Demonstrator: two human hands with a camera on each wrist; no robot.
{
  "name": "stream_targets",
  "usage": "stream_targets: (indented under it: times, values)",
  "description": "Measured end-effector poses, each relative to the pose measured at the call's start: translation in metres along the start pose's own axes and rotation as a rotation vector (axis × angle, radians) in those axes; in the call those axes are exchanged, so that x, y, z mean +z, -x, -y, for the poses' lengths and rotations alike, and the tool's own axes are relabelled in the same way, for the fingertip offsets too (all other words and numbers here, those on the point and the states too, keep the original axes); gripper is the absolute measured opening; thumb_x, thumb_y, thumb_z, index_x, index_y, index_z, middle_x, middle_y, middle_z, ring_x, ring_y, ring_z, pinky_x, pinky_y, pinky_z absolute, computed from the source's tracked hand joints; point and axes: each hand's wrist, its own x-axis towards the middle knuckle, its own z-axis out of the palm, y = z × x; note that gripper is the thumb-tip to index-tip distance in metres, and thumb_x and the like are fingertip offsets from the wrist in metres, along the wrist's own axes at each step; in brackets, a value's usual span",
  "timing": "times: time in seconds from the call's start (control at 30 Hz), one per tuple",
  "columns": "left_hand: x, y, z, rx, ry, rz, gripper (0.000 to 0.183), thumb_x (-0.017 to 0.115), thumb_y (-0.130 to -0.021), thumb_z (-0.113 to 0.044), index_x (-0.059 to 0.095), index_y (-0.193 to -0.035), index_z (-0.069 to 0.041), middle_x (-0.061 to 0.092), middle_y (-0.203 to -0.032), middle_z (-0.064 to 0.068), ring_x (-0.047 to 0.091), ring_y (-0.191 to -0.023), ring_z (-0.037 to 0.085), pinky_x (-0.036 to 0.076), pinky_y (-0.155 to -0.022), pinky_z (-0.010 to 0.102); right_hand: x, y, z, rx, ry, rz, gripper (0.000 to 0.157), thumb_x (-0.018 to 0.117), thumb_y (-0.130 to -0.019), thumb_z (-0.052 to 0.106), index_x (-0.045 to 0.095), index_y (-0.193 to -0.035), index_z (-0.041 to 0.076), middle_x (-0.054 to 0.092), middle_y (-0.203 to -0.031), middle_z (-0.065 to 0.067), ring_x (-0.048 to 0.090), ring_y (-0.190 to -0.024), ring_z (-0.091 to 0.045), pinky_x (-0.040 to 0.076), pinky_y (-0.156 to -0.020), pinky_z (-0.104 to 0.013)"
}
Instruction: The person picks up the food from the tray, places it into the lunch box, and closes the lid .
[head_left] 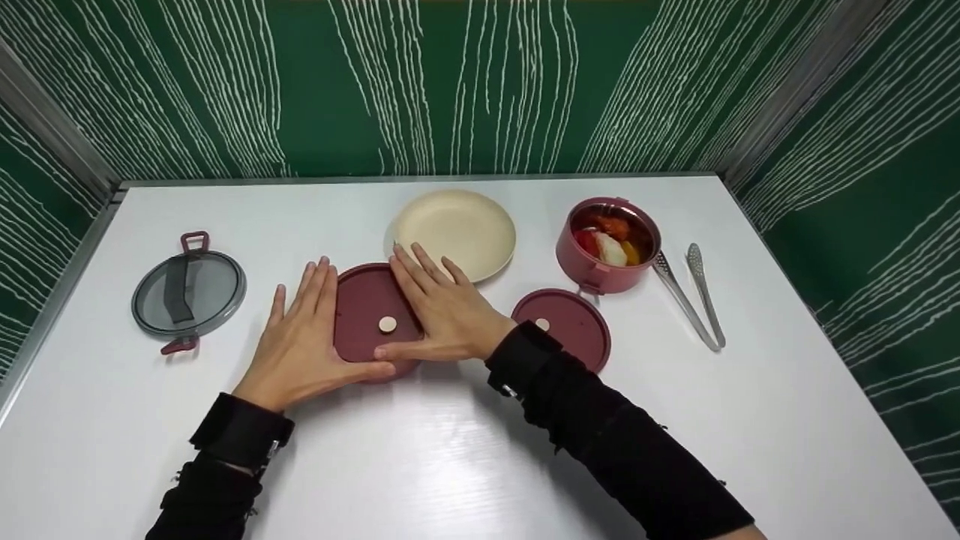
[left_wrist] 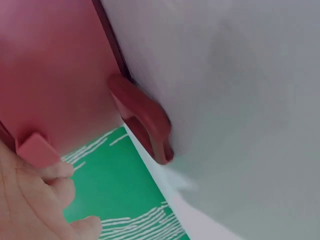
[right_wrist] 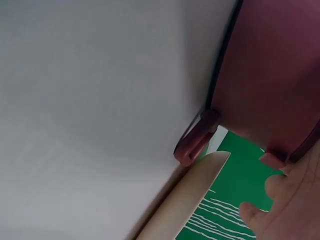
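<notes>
R grip [right_wrist: 292, 202] at red pot [right_wrist: 267, 72] rim | handle [right_wrist: 201, 133] nr cream plate [right_wrist: 195, 192]

White table [head_left: 457, 465]: surface and items resting directly on it; positions referenced to the plate [head_left: 455, 235].
The plate, round and cream, lies flat toward the far edge; a red lidded pot [head_left: 364, 307] stands upright at its near-left, contact between the two not determinable; a glass lid [head_left: 206, 289] with red end grips lies well apart to the plate's left; a red flat lid [head_left: 576, 322], pale knob upward, lies at the plate's near-right; a red open pot [head_left: 571, 256] stands upright to the plate's right; metal tongs [head_left: 689, 307] lie farther right of the plate, arms spread, tips toward the far edge.
</notes>
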Motion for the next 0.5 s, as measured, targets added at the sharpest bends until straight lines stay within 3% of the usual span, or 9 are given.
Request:
stream_targets:
  times: [0.27, 0.5]
  values:
    - [-0.0002, -0.0001, 0.0016, -0.015, 0.058, 0.021, 0.151, 0.063, -0.06, -0.096, 0.011, -0.163, 0.0, 0.015, -0.17, 0.019, 0.01, -0.157, 0.032, 0.005, -0.123, 0.06, 0.0014, 0.0015, -0.0012, 0.005, -0.017, 0.003, 0.122, 0.04, -0.083, 0.091, 0.001, -0.165, 0.009, 0.002, -0.173, -0.008, 0.004, -0.158, -0.028, 0.018, -0.124, -0.053]
    - [-0.0006, -0.0029, 0.0073, 0.015, 0.077, 0.019, 0.153, 0.073, -0.055, -0.092, 0.015, -0.162, 0.002, 0.023, -0.166, 0.023, 0.017, -0.155, 0.036, 0.009, -0.122, 0.063, 0.002, 0.0008, 0.0037, 0.025, -0.045, -0.013, 0.119, 0.041, -0.086, 0.088, 0.004, -0.165, 0.008, 0.006, -0.172, -0.011, 0.006, -0.158, -0.028, 0.017, -0.124, -0.052]
